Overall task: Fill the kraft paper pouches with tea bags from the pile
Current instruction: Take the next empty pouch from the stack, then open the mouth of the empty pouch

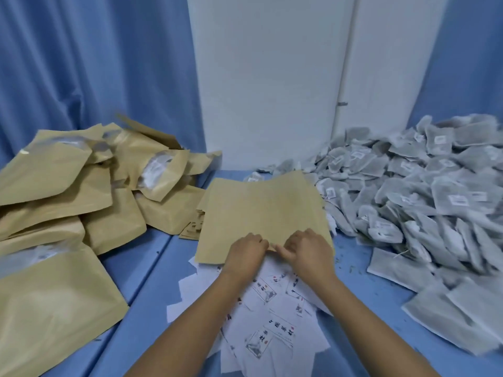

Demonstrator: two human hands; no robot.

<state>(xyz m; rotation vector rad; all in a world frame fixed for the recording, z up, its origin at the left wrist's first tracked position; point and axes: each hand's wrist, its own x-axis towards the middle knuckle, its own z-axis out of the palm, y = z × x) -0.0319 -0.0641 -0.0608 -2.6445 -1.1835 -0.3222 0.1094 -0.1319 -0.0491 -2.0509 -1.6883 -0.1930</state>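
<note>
From the head view, both hands meet at the near edge of a flat kraft pouch [261,213] lying in the middle of the blue table [362,268]. The left hand [245,254] has its fingers curled down onto the pouch's near edge, and the right hand [306,250] does the same just beside it, thumb and fingertips pinching at the paper lip; the two hands nearly touch. Whether the pouch mouth is parted cannot be told.

The pouch lies on top of more flat pouches, whose edges show at its left side. Its near edge overlaps a scatter of white printed labels [269,317] spread under the forearms toward the near side.

To the right, a large pile of grey tea bags [424,191] covers the table from the far right to the near right, its nearest bags just beside the pouch's right edge. To the left, a heap of bulging pouches [81,191] with clear windows lies tumbled together, one large one at the near left.

Behind stand a blue curtain [95,63] and a white panel [272,77].
</note>
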